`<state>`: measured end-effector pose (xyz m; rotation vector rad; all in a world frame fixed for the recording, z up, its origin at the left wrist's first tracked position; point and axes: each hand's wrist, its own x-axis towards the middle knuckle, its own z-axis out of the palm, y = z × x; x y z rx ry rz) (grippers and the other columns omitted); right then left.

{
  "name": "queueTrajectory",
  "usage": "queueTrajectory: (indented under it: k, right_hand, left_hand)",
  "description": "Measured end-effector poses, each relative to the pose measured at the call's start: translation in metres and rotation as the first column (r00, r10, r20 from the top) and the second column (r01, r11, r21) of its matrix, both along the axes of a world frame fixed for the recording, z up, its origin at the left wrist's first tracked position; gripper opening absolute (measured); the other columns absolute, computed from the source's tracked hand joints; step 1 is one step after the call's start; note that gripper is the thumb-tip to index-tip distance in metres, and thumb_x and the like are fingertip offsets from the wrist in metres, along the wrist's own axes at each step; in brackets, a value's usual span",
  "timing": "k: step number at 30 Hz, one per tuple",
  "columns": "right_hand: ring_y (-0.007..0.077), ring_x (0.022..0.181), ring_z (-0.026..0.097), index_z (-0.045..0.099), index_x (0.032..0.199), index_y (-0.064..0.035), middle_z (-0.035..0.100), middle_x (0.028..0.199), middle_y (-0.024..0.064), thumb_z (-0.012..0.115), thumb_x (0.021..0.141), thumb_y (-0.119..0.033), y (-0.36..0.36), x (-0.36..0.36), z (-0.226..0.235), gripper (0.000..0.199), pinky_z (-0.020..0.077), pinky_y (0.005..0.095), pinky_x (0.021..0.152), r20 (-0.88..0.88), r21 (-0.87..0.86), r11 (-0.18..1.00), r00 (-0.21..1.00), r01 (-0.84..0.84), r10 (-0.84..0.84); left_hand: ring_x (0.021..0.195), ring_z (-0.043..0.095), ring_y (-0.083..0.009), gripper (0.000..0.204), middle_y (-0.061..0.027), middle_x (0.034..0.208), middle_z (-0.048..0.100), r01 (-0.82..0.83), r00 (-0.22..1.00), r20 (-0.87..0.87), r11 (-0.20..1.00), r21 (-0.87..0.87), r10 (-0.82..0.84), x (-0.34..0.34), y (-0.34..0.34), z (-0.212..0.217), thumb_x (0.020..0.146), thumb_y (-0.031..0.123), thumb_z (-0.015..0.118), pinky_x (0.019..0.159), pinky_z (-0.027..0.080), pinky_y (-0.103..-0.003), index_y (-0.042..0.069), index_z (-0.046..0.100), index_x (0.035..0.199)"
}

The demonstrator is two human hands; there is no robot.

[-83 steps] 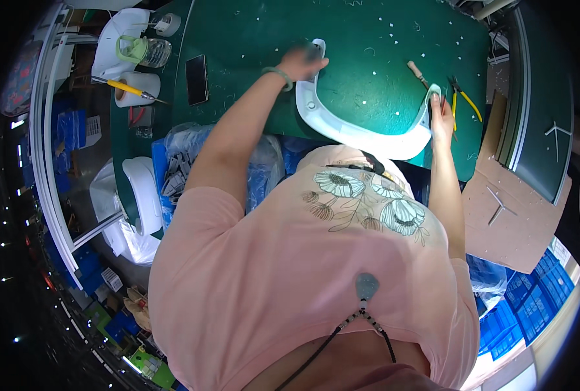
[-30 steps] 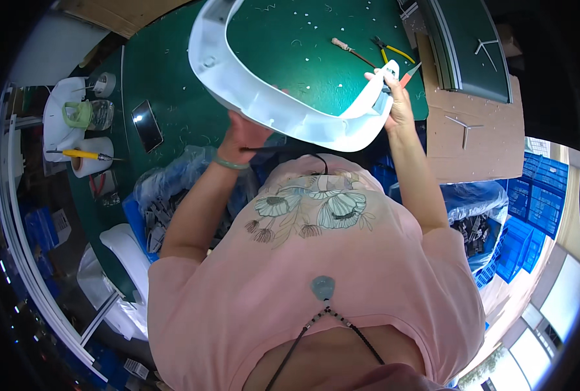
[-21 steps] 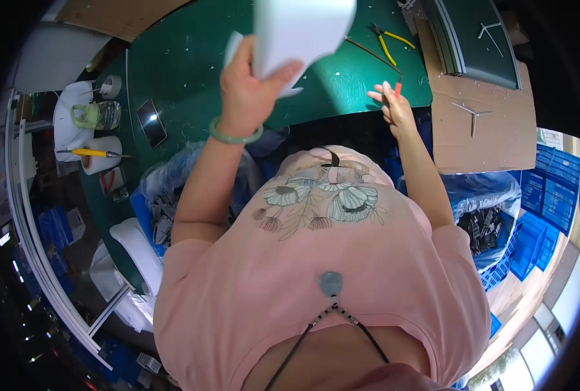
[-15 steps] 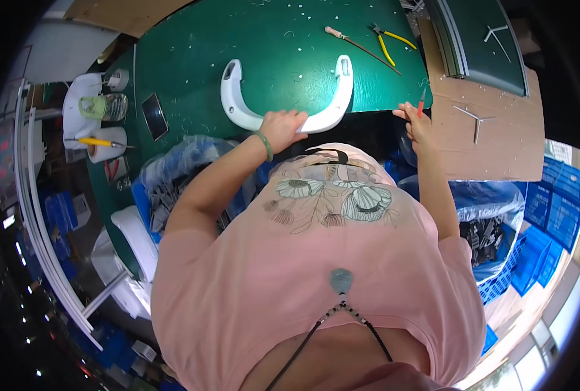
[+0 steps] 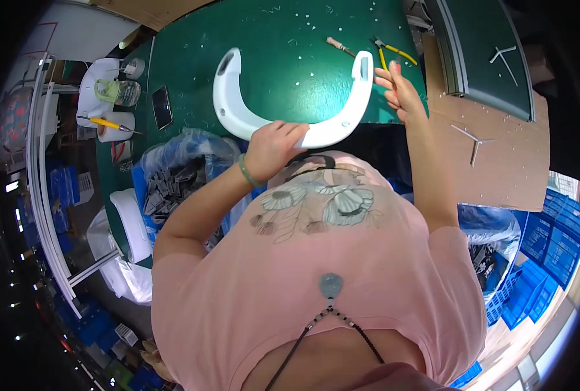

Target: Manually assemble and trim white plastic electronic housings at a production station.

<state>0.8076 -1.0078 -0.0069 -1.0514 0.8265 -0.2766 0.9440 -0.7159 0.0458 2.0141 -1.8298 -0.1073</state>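
My left hand [image 5: 275,148] is closed around the bottom of the curve of a white U-shaped plastic part [image 5: 332,133]. The part is held at the near edge of the green table [image 5: 192,58], its two ends pointing away from me. Beside its right end is my right hand [image 5: 406,96], fingers bent. A small red bit of a slim pen-like tool [image 5: 398,68] shows at those fingertips; the rest of it is hidden or blurred. Just beyond lie yellow-handled cutting pliers [image 5: 402,55] and a thin rod with a wrapped pinkish handle [image 5: 335,43].
A phone [image 5: 162,108], a clear bottle [image 5: 128,93] and a yellow tool [image 5: 111,123] on a white roll are at the left. Lined bins of grey pieces [image 5: 172,190] flank me. Cardboard [image 5: 508,179] with a white three-armed piece [image 5: 475,144] lies right.
The white part has been raised and tilted in my left hand. My right hand has moved up and left, from the table's edge to beside the part's right end.
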Motion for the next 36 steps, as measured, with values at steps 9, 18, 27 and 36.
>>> queueTrajectory:
  k: [9, 18, 27, 36]
  right_hand:
    - [0.007, 0.057, 0.059, 0.061, 0.112, 0.0038, 0.069, 0.093, 0.0134, 0.043, 0.097, -0.046, 0.005, 0.027, 0.077, 0.055, 0.0438, 0.0133, 0.047, 0.235, -0.241, 0.937, 0.922, -0.253, 0.309]
    - [0.005, 0.075, 0.056, 0.063, 0.107, -0.0019, 0.064, 0.09, 0.0017, 0.066, 0.088, -0.024, 0.019, -0.004, 0.108, 0.029, 0.0423, 0.0175, 0.065, 0.109, -0.783, 0.622, 0.989, 0.023, 0.101]
    - [0.0059, 0.072, 0.05, 0.066, 0.096, -0.0022, 0.059, 0.079, -0.0018, 0.069, 0.085, -0.022, 0.046, -0.04, 0.113, 0.023, 0.0392, 0.0201, 0.065, -0.22, -0.695, 0.652, 0.953, -0.303, 0.209]
    - [0.0084, 0.078, 0.056, 0.067, 0.097, 0.0005, 0.064, 0.084, 0.0017, 0.07, 0.085, -0.019, 0.057, -0.045, 0.097, 0.024, 0.0452, 0.022, 0.074, -0.262, -0.542, 0.781, 0.946, -0.31, 0.193]
  left_hand:
    - [0.096, 0.059, -0.0234, 0.042, -0.0046, 0.107, 0.064, -0.026, 0.982, 0.18, 0.991, -0.133, 0.05, 0.001, 0.022, 0.025, 0.068, 0.006, 0.064, 0.082, 0.045, -0.036, 0.008, 0.062, 0.109]
    - [0.093, 0.058, -0.0213, 0.036, -0.0052, 0.106, 0.062, 0.003, 0.956, 0.292, 0.997, -0.083, 0.022, 0.007, 0.033, 0.061, 0.073, 0.01, 0.058, 0.078, 0.045, -0.033, 0.009, 0.059, 0.109]
    - [0.086, 0.055, -0.0193, 0.032, -0.0051, 0.098, 0.058, 0.098, 0.925, 0.366, 0.995, 0.037, -0.104, 0.011, 0.022, 0.101, 0.072, 0.011, 0.057, 0.076, 0.043, -0.03, 0.005, 0.057, 0.103]
    - [0.085, 0.052, -0.0208, 0.034, -0.0102, 0.095, 0.056, 0.176, 0.861, 0.453, 0.971, 0.16, -0.231, 0.011, 0.014, 0.12, 0.071, 0.013, 0.056, 0.075, 0.042, -0.03, -0.001, 0.055, 0.102]
